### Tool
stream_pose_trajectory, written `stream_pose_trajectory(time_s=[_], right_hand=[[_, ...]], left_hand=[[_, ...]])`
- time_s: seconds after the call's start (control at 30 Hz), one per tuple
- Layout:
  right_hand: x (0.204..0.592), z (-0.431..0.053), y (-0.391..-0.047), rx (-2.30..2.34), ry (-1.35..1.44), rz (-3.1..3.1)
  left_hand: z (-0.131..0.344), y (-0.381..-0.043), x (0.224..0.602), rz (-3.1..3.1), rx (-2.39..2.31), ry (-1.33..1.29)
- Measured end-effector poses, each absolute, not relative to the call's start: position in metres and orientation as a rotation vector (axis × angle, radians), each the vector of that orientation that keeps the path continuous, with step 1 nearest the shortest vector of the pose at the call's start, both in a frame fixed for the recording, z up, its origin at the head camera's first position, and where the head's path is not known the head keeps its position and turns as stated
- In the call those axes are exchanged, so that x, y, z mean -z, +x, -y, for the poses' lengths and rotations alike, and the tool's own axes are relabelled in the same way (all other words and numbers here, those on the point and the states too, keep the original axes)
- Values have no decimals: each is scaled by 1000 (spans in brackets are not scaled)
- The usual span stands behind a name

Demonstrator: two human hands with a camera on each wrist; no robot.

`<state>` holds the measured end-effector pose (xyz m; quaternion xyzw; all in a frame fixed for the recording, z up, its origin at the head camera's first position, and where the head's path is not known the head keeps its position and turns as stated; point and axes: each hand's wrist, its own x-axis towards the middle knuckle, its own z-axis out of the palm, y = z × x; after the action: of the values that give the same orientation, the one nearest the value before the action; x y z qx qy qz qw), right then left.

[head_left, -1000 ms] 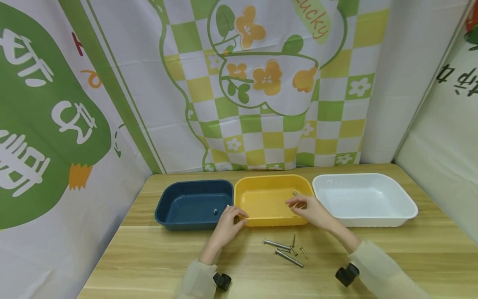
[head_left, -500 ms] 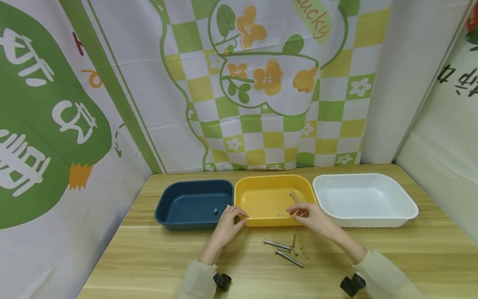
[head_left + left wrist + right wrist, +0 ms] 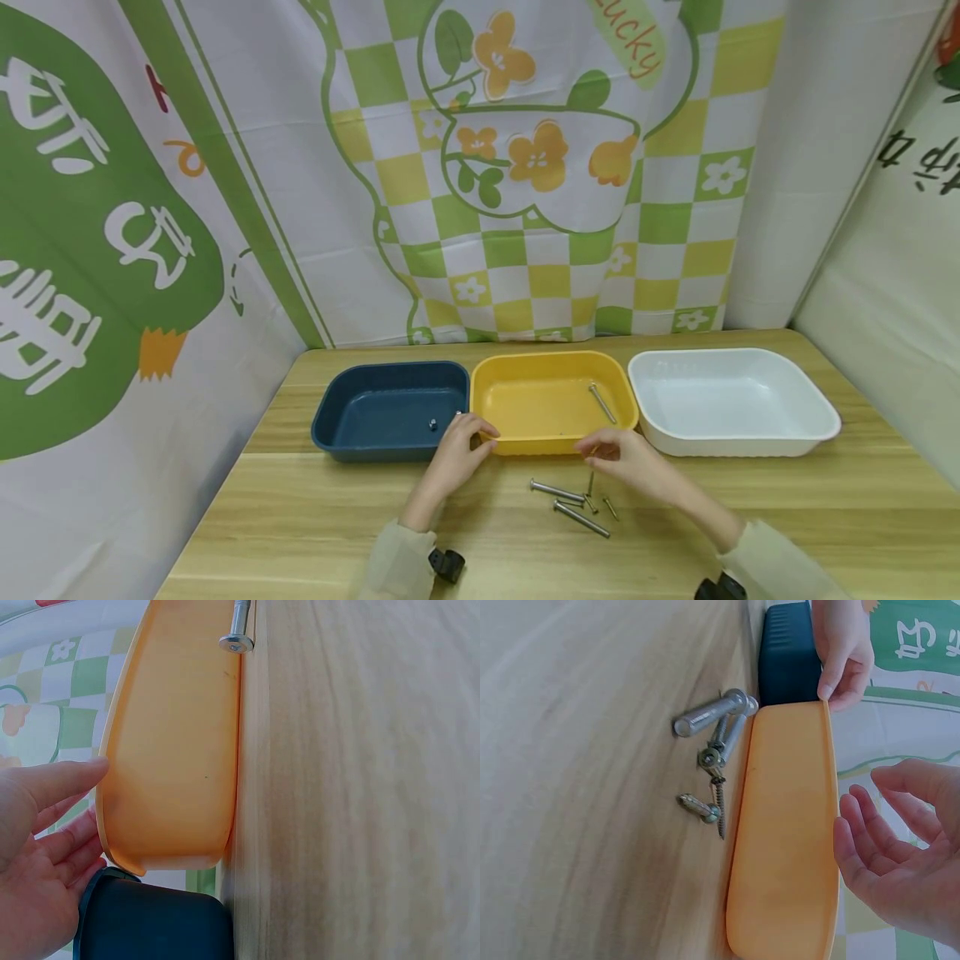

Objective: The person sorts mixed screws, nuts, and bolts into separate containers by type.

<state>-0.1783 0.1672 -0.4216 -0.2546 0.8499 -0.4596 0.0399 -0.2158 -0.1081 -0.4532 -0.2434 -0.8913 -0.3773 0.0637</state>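
My left hand (image 3: 457, 450) pinches the front left rim of the yellow tray (image 3: 540, 447), its thumb outside the rim in the left wrist view. Just in front of that tray's right part hovers my right hand (image 3: 630, 458), fingers loosely bent and apart from the thumb, nothing between them. Inside the yellow tray lies a long bolt (image 3: 602, 403). On the wooden table below the hands is a small group of hardware: a thick silver bolt (image 3: 581, 518), another bolt (image 3: 555, 490), and several small brassy screws, one screw (image 3: 611, 507) at the right.
Left of the yellow tray stands a dark blue tray (image 3: 382, 408) holding a small metal piece (image 3: 432, 424). A white tray (image 3: 735, 446) adjoins on the right. Behind them hangs a checked curtain (image 3: 525, 275).
My right hand has drawn back from inside the yellow tray to before its front rim, baring the long bolt there. The left hand and the hardware on the table have stayed put.
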Motion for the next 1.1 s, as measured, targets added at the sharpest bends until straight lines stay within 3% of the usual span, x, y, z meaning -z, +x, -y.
stream_pose_trajectory(time_s=[1.1], right_hand=[[452, -159, -158, 1322, -893, -2472]], left_hand=[[108, -216, 454, 2686, 1144, -736]])
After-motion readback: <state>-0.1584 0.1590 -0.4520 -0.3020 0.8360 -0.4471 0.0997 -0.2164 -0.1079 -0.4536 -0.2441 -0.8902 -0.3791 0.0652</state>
